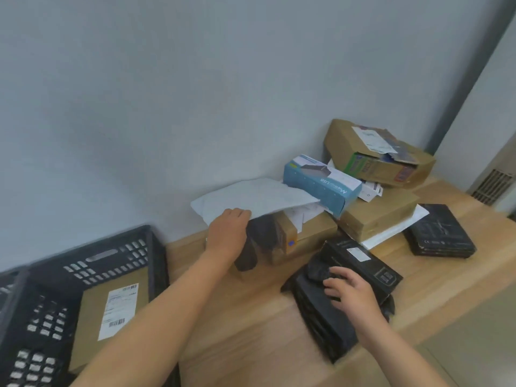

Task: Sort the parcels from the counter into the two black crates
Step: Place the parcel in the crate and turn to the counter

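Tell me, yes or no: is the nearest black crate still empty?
No. A flat brown parcel with a white shipping label already lies inside the black crate at the left of the counter.

Black perforated crate (117, 255), teal box (321, 185), brown parcels (374, 210).

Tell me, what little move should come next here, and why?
Probably lift the grey mailer clear and carry it to the crate. The left hand already grips its edge, the crate sits just left with only one box visible inside, and the right hand merely rests on black parcels.
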